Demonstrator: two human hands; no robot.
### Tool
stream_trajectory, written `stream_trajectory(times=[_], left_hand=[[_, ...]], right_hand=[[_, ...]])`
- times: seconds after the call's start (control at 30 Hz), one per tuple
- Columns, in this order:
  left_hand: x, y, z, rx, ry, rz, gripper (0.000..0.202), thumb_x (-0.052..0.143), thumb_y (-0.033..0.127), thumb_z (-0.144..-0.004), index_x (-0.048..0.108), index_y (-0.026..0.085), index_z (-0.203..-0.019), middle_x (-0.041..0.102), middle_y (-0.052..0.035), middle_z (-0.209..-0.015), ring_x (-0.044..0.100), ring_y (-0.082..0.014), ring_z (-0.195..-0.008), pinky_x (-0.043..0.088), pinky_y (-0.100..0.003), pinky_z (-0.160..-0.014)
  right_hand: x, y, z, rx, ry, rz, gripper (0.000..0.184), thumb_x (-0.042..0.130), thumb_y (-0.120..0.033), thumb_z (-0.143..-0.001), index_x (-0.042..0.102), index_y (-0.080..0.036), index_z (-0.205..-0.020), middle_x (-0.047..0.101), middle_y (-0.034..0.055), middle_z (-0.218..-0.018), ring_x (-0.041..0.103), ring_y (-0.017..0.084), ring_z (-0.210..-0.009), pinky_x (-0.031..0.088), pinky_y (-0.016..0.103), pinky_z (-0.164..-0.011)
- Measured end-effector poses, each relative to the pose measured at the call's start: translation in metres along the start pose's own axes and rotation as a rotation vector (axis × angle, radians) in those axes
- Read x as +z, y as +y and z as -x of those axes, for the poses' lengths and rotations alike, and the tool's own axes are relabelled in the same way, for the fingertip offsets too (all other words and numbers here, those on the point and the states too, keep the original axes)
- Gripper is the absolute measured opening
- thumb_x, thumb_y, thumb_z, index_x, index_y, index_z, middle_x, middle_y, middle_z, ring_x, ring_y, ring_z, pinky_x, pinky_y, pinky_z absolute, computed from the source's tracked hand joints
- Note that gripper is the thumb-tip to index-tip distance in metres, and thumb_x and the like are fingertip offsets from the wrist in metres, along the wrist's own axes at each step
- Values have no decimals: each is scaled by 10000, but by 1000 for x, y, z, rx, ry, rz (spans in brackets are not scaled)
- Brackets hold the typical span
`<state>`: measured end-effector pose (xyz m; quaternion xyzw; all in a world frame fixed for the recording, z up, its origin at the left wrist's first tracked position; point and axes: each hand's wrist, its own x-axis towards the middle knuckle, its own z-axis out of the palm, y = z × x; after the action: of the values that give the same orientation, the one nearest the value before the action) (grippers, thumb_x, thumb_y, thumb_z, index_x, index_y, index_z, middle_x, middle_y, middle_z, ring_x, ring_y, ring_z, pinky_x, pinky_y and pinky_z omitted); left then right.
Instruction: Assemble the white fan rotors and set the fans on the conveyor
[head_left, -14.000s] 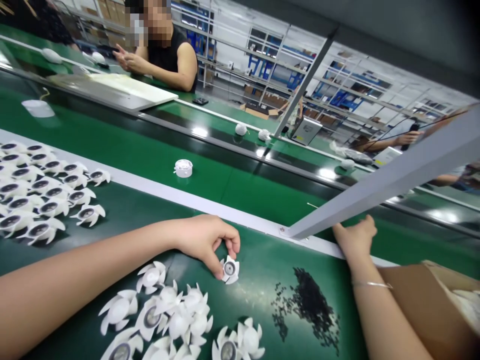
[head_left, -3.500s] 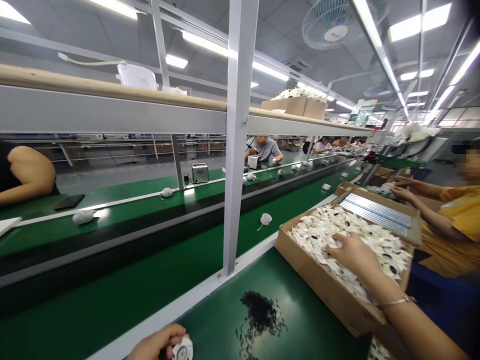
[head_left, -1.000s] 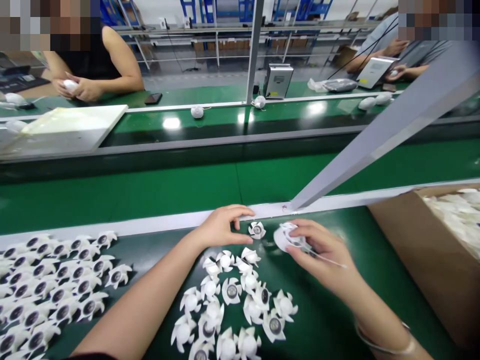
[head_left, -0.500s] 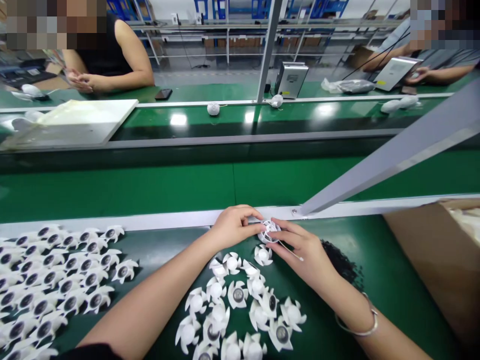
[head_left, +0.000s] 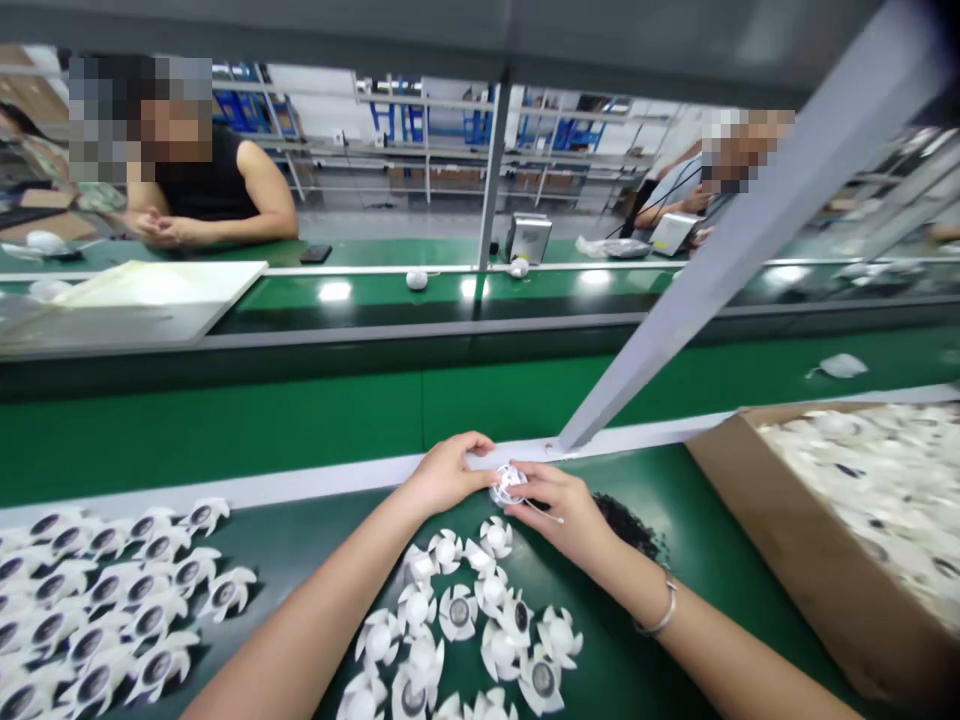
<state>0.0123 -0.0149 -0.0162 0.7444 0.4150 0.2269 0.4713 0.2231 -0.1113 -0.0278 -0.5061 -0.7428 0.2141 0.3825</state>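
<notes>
Both my hands meet over the dark green mat just below the white strip. My left hand [head_left: 444,472] pinches a small white fan impeller [head_left: 509,484] from the left. From the right, my right hand [head_left: 564,512] closes its fingertips on the same impeller, and a thin pin pokes out beside them. Below my hands lies a loose pile of white impellers [head_left: 469,620]. A patch of tiny black parts [head_left: 628,522] shows to the right of my right hand.
Rows of finished impellers [head_left: 105,590] cover the mat at the left. A cardboard box [head_left: 780,560] of white impellers stands at the right. A grey slanted post [head_left: 697,285] rises from the white strip. Beyond the green conveyor [head_left: 225,430], other people sit and work.
My hands stay joined on the impeller, having shifted slightly left and down in view. The camera has tilted up, so more of the cardboard box and the far workers shows.
</notes>
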Motion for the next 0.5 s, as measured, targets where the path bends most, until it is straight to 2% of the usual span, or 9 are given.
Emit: stream_trajectory(times=[0.1, 0.17, 0.23, 0.27, 0.33, 0.4, 0.43, 0.5], left_hand=[[-3, -5, 5, 60, 82, -38, 462, 752, 447, -740, 640, 179, -1100, 660, -47, -1058, 487, -84, -608, 414, -225, -579], [-5, -9, 9, 96, 109, -43, 395, 657, 445, -830, 625, 167, -1109, 653, -53, -1032, 489, -85, -601, 423, -230, -588], [-8, -11, 11, 123, 104, -46, 402, 600, 455, -870, 609, 166, -1150, 650, -48, -989, 515, -98, -610, 439, -238, -594], [-9, -12, 12, 133, 99, -56, 406, 586, 467, -879, 610, 161, -1146, 637, -31, -899, 520, -109, -607, 440, -244, -595], [-10, -12, 13, 145, 82, -88, 425, 574, 498, -888, 616, 160, -1142, 586, -1, -759, 535, -137, -614, 438, -257, -600], [-10, -10, 14, 141, 65, -150, 442, 565, 545, -886, 625, 186, -1136, 564, 11, -723, 540, -155, -618, 454, -277, -620], [-11, -9, 14, 144, 39, -164, 440, 557, 554, -890, 630, 197, -1137, 580, 0, -757, 559, -166, -647, 469, -288, -640], [-12, -7, 14, 141, 1, -185, 439, 547, 573, -892, 645, 215, -1127, 616, -25, -849, 577, -177, -683, 486, -299, -660]], right_hand=[[-7, -2, -19, -6, -5, 34, 130, 816, -289, -753, 795, -248, -875, 739, 59, -1052, 718, 213, -957, 592, 336, -866], [-9, -1, -41, 35, 47, 80, 137, 800, -276, -759, 784, -219, -883, 731, 78, -1040, 715, 215, -942, 596, 332, -832], [-10, -2, -64, 101, 125, 140, 173, 728, -236, -811, 764, -175, -969, 705, 132, -1111, 699, 246, -1014, 587, 376, -872], [-10, -3, -73, 132, 155, 169, 226, 703, -206, -814, 748, -155, -1030, 681, 163, -1171, 682, 270, -1070, 574, 409, -908], [-9, -10, -83, 169, 181, 216, 430, 708, -151, -759, 691, -138, -1188, 588, 210, -1335, 628, 320, -1180, 542, 460, -972], [-12, -23, -76, 169, 178, 243, 657, 729, -139, -702, 593, -172, -1344, 449, 201, -1491, 563, 339, -1271, 526, 458, -1006], [-15, -32, -67, 155, 178, 251, 714, 728, -156, -704, 547, -203, -1393, 394, 177, -1536, 538, 330, -1301, 523, 441, -1016], [-30, -51, -38, 115, 222, 277, 664, 681, -208, -775, 505, -250, -1414, 361, 132, -1556, 505, 294, -1332, 510, 415, -1041]])
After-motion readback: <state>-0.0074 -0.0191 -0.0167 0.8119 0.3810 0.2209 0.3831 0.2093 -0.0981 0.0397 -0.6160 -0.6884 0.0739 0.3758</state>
